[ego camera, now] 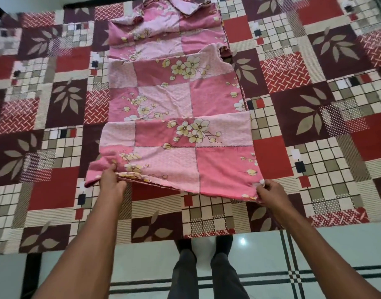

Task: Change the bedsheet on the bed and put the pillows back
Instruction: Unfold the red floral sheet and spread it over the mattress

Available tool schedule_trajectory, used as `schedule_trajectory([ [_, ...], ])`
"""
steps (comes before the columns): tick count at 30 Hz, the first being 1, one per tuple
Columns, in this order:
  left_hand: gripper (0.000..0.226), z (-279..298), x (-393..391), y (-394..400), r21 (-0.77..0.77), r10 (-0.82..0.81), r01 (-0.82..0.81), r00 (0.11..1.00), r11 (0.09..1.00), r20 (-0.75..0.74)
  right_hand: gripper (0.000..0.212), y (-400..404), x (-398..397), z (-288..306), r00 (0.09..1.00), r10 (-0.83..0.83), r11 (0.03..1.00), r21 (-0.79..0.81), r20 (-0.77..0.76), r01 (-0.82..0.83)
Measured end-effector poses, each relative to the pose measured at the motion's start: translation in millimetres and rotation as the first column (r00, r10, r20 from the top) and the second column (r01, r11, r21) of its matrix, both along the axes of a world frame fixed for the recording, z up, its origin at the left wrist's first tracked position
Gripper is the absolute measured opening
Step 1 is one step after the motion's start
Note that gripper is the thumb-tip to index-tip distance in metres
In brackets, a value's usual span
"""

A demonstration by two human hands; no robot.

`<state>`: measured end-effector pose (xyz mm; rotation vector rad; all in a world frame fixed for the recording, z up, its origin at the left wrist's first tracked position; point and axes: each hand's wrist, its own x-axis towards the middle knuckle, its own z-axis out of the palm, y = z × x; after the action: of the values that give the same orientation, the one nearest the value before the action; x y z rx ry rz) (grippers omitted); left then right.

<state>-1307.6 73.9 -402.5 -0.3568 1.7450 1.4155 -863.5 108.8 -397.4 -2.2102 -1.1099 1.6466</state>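
In the head view you are pinching the near edge of the one pink sheet [174, 117] with both grips, left hand [112, 182] and right hand [269, 194], at the bed's [314, 147] near edge. It is lying in accordion folds down the middle of the patterned sheet [55, 190], so uneven pulling could be dragging it askew; no pillows are showing.

Both forearms [94, 244] are bare with no sleeves in view, and neither wrist carries a watch or band; below them the legs wear dark grey trousers [185, 275] over dark footwear [223, 244]
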Motion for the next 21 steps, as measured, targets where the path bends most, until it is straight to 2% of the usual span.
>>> schedule_trajectory([
  [2,0.011,11.6,0.0,10.8,0.062,0.166,-0.164,0.986,0.985,-0.025,0.040,1.1,-14.1,-1.0,0.939,0.211,0.969,0.064,0.272,-0.237],
  [3,0.009,19.1,4.0,16.4,0.036,0.201,-0.198,0.975,0.980,-0.100,0.052,3.5,-24.9,1.2,0.881,0.269,0.929,0.135,0.389,-0.343],
  [4,0.007,29.2,12.7,20.9,0.033,0.169,-0.166,0.971,0.986,-0.171,0.061,7.2,-38.4,6.3,0.857,0.289,0.881,0.233,0.427,-0.413],
  [5,0.008,39.1,26.1,25.3,0.016,0.127,-0.127,0.960,0.992,-0.249,0.065,12.5,-54.7,14.4,0.872,0.308,0.836,0.329,0.380,-0.439],
  [6,0.009,47.9,41.7,29.5,0.026,0.050,-0.045,0.949,0.999,-0.310,0.066,19.2,-73.7,25.8,0.908,0.325,0.820,0.400,0.264,-0.410],
  [8,0.005,73.4,81.7,36.5,0.033,-0.157,0.183,0.909,0.982,-0.386,0.065,32.4,-111.9,46.3,0.940,0.338,0.865,0.410,-0.049,-0.290],
  [9,0.005,81.2,101.0,39.2,0.045,-0.315,0.358,0.868,0.932,-0.384,0.064,39.0,-128.9,55.6,0.931,0.313,0.893,0.392,-0.186,-0.222],
  [10,0.006,85.0,117.1,40.6,0.087,-0.470,0.531,0.805,0.843,-0.362,0.064,47.0,-143.6,63.0,0.916,0.273,0.916,0.370,-0.292,-0.155],
  [12,0.019,87.8,143.1,41.4,0.146,-0.756,0.805,0.591,0.575,-0.281,0.064,64.8,-163.9,70.8,0.874,0.179,0.950,0.311,-0.452,-0.034],
  [14,0.026,78.0,158.6,39.5,0.118,-0.903,0.932,0.361,0.342,-0.234,0.059,80.5,-170.3,73.4,0.872,0.142,0.966,0.257,-0.468,-0.020],
  [15,0.026,67.5,161.0,39.0,0.061,-0.929,0.958,0.286,0.280,-0.235,0.052,85.7,-168.2,70.3,0.895,0.169,0.966,0.248,-0.413,-0.068],
  [17,0.028,57.8,160.6,35.1,0.060,-0.943,0.968,0.250,0.242,-0.218,0.039,90.2,-157.5,61.5,0.926,0.272,0.947,0.246,-0.262,-0.208],
  [18,0.037,56.1,156.7,32.3,0.103,-0.948,0.967,0.251,0.234,-0.196,0.035,90.9,-151.8,57.1,0.923,0.321,0.932,0.246,-0.213,-0.268],
  [20,0.049,51.7,139.1,27.8,0.141,-0.955,0.960,0.260,0.240,-0.142,0.026,90.1,-143.8,52.9,0.897,0.399,0.907,0.225,-0.189,-0.356],
  [21,0.049,48.4,128.3,26.9,0.117,-0.947,0.952,0.297,0.284,-0.121,0.026,89.1,-142.3,51.3,0.883,0.421,0.902,0.200,-0.207,-0.383],
])
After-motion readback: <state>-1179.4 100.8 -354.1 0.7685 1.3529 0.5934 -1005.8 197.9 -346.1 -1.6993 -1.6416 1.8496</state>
